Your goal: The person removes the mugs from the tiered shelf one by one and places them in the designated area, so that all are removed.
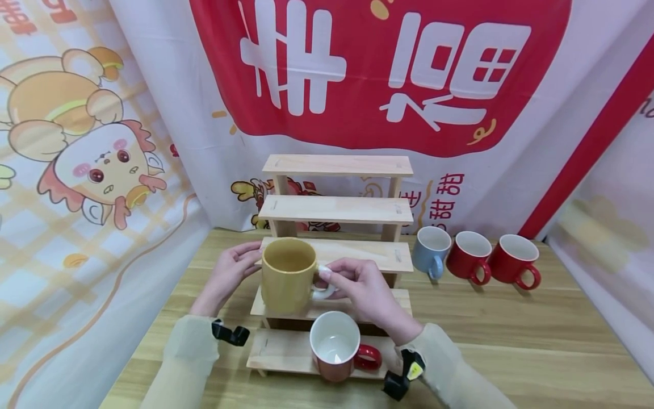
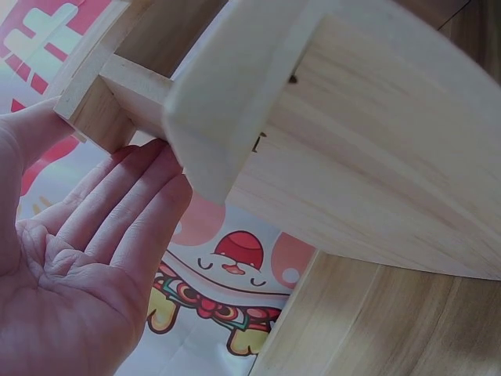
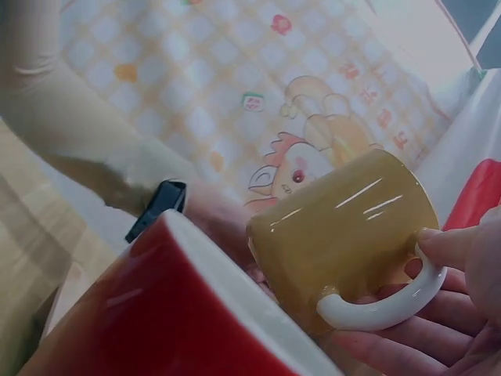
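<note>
My right hand (image 1: 365, 284) pinches the white handle of a mustard-yellow mug (image 1: 288, 275). The mug is upright in the head view, in front of the middle tiers of a stepped wooden rack (image 1: 334, 208). In the right wrist view, thumb and fingers meet on the handle (image 3: 383, 305). My left hand (image 1: 232, 275) is at the rack's left side; in its wrist view the fingers (image 2: 117, 211) lie nearly straight, tips at the wood of a tier. A red mug (image 1: 339, 363) with a white inside stands on the lowest tier, its handle toward the right.
To the right of the rack, a light-blue mug (image 1: 431, 250) and two red mugs, one nearer (image 1: 467, 255) and one farther right (image 1: 511, 261), stand in a row on the wooden table (image 1: 511, 335). A printed cloth (image 1: 378, 130) hangs behind the rack.
</note>
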Demonstrator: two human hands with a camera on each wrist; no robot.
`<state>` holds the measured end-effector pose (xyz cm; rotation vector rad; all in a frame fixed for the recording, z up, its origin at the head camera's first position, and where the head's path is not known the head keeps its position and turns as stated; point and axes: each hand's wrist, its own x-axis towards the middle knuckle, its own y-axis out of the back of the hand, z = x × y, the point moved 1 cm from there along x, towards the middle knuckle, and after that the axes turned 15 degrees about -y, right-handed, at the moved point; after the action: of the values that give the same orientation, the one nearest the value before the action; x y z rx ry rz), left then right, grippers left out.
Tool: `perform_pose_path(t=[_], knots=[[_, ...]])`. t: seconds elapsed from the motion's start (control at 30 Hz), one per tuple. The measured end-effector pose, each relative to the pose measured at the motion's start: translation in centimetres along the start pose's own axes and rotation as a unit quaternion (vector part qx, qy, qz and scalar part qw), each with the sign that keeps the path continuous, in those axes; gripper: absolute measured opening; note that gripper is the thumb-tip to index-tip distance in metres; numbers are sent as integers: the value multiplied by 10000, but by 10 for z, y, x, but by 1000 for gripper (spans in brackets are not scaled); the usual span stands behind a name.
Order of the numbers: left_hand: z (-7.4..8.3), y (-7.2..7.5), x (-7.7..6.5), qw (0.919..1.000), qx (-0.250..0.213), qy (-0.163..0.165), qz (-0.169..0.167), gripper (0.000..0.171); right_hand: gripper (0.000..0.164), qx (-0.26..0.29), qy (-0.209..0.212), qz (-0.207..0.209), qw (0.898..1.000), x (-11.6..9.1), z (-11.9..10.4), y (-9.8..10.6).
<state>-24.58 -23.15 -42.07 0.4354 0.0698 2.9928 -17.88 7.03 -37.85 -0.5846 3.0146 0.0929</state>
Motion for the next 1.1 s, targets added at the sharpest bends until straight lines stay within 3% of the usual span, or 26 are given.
perform_pose_path(t=[0.27, 0.53, 0.77, 1.1], knots=[[1, -1, 2, 9998, 125, 126, 54, 54, 22, 258, 404, 425, 9979, -14, -26, 25], [0, -1, 1, 9997, 120, 171, 96, 55, 26, -16, 543, 1133, 9921, -35, -45, 73], [0, -2, 0, 9999, 63, 143, 50, 54, 40, -707, -61, 1878, 9796, -65, -46, 130], [1, -2, 1, 9999, 29, 127, 76, 53, 33, -1154, -432, 2711, 9546, -110, -32, 205]])
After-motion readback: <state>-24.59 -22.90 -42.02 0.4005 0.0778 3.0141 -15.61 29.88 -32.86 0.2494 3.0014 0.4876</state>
